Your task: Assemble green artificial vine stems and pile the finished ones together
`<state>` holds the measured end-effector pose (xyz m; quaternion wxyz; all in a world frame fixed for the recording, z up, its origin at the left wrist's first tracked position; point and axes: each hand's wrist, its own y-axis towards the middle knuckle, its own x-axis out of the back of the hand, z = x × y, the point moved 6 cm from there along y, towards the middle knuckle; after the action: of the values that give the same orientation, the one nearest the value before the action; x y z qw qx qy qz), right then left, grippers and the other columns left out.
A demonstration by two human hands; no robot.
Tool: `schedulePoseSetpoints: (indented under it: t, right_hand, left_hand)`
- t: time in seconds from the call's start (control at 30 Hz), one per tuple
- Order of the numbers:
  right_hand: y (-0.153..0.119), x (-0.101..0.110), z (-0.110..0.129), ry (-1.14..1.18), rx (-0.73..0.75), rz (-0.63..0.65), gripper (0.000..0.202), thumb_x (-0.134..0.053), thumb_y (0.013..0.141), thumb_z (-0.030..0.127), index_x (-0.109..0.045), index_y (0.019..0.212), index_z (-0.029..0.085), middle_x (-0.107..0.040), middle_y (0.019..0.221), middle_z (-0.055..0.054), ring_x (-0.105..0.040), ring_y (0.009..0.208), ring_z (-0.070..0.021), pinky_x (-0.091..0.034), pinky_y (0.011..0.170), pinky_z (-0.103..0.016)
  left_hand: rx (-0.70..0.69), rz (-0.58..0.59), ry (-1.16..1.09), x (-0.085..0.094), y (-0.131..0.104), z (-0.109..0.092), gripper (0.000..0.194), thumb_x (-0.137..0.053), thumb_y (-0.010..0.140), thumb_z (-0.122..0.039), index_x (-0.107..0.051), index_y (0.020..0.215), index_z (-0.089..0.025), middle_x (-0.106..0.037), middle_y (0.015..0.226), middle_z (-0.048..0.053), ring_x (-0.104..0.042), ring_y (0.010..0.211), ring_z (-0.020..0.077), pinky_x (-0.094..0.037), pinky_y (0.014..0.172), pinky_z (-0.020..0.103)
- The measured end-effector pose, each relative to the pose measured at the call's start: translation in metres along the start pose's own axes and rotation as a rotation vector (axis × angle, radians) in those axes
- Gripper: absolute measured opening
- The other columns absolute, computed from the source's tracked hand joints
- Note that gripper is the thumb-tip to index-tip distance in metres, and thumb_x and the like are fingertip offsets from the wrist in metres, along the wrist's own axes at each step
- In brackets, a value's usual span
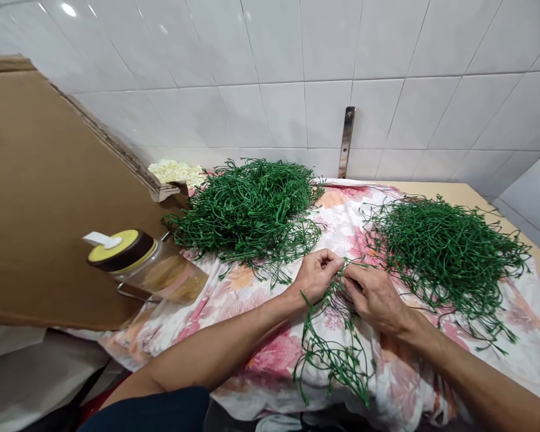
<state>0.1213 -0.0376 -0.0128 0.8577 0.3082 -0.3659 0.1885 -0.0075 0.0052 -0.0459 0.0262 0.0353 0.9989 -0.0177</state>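
My left hand (315, 275) and my right hand (374, 296) meet over a flowered cloth (261, 354), both pinching a bunch of green plastic stems (332, 351) that hangs down toward me. A large pile of the same green stems (251, 207) lies behind my left hand. A second pile of green stems (447, 249) spreads out just right of my right hand.
A clear bottle with a yellow and brown lid (146, 269) lies on its side at the left, against a big cardboard box (40, 198). Small white pieces (176, 171) are heaped by the tiled wall (297, 66). A metal bracket (346, 139) hangs on the wall.
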Motion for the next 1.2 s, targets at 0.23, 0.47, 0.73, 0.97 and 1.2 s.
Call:
schedulePoseSetpoints:
  t: [0.23, 0.47, 0.73, 0.97, 1.2]
  right_hand:
    - [0.004, 0.007, 0.015, 0.169, 0.010, 0.022, 0.019, -0.048, 0.101, 0.025, -0.056, 0.084, 0.020, -0.057, 0.072, 0.000, -0.051, 0.064, -0.0135, -0.039, 0.063, -0.026]
    - [0.006, 0.023, -0.016, 0.283, -0.166, -0.016, 0.020, -0.047, 0.101, 0.026, -0.064, 0.111, 0.019, -0.069, 0.077, 0.000, -0.062, 0.064, -0.0133, -0.047, 0.064, -0.025]
    - [0.006, 0.026, -0.025, 0.094, -0.107, -0.183, 0.022, -0.053, 0.099, 0.022, -0.068, 0.115, 0.019, -0.075, 0.110, -0.007, -0.070, 0.098, -0.0197, -0.051, 0.088, -0.030]
    - [0.009, 0.016, -0.028, 0.163, -0.221, -0.074, 0.024, -0.058, 0.095, 0.027, -0.071, 0.112, 0.017, -0.077, 0.097, -0.007, -0.070, 0.083, -0.0199, -0.050, 0.076, -0.030]
    - [0.010, 0.015, -0.025, 0.101, -0.205, -0.002, 0.023, -0.054, 0.098, 0.033, -0.068, 0.087, 0.018, -0.069, 0.080, -0.004, -0.059, 0.070, -0.0161, -0.041, 0.068, -0.028]
  left_hand:
    - [-0.007, 0.008, -0.039, 0.013, 0.017, -0.003, 0.046, -0.078, 0.072, -0.057, -0.058, 0.067, -0.015, -0.049, 0.055, -0.004, -0.040, 0.050, 0.0072, -0.030, 0.051, 0.022]
    - [0.065, 0.108, -0.187, 0.006, 0.015, 0.003, 0.049, -0.082, 0.068, -0.057, -0.062, 0.069, -0.013, -0.055, 0.058, -0.001, -0.043, 0.046, 0.0057, -0.026, 0.048, 0.022]
    - [0.141, 0.167, -0.234, -0.002, 0.007, 0.005, 0.050, -0.084, 0.065, -0.056, -0.064, 0.072, -0.011, -0.053, 0.058, -0.003, -0.042, 0.045, 0.0048, -0.025, 0.047, 0.021]
    - [0.143, 0.227, -0.215, -0.008, 0.004, 0.003, 0.052, -0.083, 0.066, -0.059, -0.062, 0.069, -0.012, -0.056, 0.059, -0.001, -0.043, 0.045, 0.0051, -0.025, 0.047, 0.022]
    - [0.095, 0.209, -0.104, -0.005, 0.000, -0.004, 0.051, -0.079, 0.069, -0.061, -0.062, 0.070, -0.013, -0.049, 0.054, -0.004, -0.038, 0.047, 0.0061, -0.024, 0.049, 0.023]
